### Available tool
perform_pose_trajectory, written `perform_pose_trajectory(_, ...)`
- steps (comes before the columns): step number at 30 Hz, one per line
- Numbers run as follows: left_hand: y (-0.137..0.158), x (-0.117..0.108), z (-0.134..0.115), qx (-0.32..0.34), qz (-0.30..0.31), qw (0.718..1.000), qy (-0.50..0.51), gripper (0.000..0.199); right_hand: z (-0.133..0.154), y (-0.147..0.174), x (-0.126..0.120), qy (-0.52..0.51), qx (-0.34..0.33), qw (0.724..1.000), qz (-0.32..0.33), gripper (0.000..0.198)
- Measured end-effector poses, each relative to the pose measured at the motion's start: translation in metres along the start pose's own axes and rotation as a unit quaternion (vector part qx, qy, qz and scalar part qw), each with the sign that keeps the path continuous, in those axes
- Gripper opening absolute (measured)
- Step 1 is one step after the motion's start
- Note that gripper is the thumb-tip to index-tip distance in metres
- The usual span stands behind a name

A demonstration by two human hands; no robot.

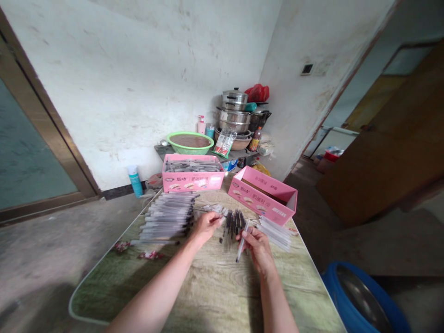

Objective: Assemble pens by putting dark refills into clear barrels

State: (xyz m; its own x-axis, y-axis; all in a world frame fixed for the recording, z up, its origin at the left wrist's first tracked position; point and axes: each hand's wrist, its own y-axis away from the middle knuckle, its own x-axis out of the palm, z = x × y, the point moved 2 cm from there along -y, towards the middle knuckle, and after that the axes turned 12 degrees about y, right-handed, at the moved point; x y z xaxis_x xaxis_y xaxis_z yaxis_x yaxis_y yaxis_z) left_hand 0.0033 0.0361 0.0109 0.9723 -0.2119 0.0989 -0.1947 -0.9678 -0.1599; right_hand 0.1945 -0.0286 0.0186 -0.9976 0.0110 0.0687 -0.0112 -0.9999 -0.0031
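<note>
My left hand (207, 225) is closed in a pinch around what looks like a thin pen refill, mostly hidden by the fingers. In my right hand (257, 245) is a clear pen barrel (241, 245) with a dark lower end, held at a slant. Between the hands lies a bunch of dark pen parts (233, 224), too small to tell exactly. Left of them, capped pens (168, 217) lie in a wide stack. Clear pen barrels (275, 232) form a pile beyond my right hand. Behind the bunch are small pale pieces (213, 208).
A pink box (193, 181) full of pens stands at the table's back, beside another pink box (262, 196) whose bottom is partly hidden. Behind them a shelf carries a green basin (190, 149) and stacked pots (235, 118). A blue tub (364, 300) stands right of the table (208, 286).
</note>
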Motion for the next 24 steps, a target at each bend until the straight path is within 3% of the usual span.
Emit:
perform_pose_trajectory(3, 0.004, 0.008, 0.001, -0.064, 0.031, 0.979, 0.189, 0.041, -0.001, 0.002, 0.007, 0.036, 0.004, 0.999, 0.039, 0.031)
perform_pose_trajectory(7, 0.006, 0.008, 0.002, -0.089, 0.032, 0.956, 0.278, 0.045, -0.003, 0.003, 0.013, 0.108, -0.009, 0.991, 0.077, 0.037)
perform_pose_trajectory(15, 0.005, 0.010, 0.000, -0.092, 0.009, 0.957, 0.275, 0.045, -0.005, 0.004, 0.016, 0.207, -0.020, 0.972, 0.108, 0.040)
perform_pose_trajectory(24, 0.007, 0.017, -0.002, -0.079, 0.014, 0.976, 0.200, 0.041, -0.003, 0.004, 0.016, 0.225, -0.028, 0.969, 0.097, 0.046)
